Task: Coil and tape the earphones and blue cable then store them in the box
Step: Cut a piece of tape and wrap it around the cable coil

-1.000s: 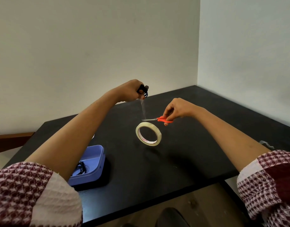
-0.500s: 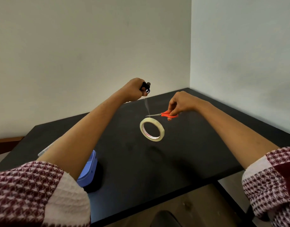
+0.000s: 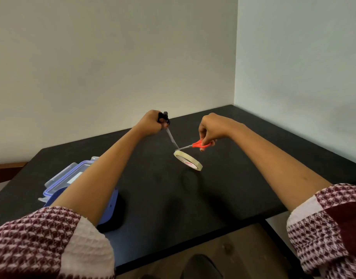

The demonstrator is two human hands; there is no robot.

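- Since the cut turns on where blade meets tape, we look first at the strip [image 3: 172, 138]: it runs taut from upper left, at the left hand [image 3: 152, 123], down and right to the roll [image 3: 188, 161] at mid-frame.
- The strip's long axis is that diagonal. The scissors [image 3: 201, 144] come in from the right, almost level, and cross it near its lower end.
- The blade tips touch or nearly touch the strip just above the roll; we cannot tell whether they are parted or closed on it.
- Our right hand [image 3: 211, 125] is the nearer one to the cut point, with its fingers curled through the orange handles.
- Our left hand is clenched round the coil [image 3: 164, 116], which juts from the top of the fist at the strip's upper end.
- The coil looks dark with a blue glint, so we judge it to be the cable, though it is too small to be sure.
- The roll is tilted and seems to hang clear of the table [image 3: 253, 178], as its shadow lies apart below it.
- The box [image 3: 112, 206] sits at lower left under the left forearm, well apart from the coil, and its inside is hidden.
- The lid [image 3: 60, 178] lies just beyond the box.
- We judge that the coil goes to the box only after the cut is made and the loose end pressed down.
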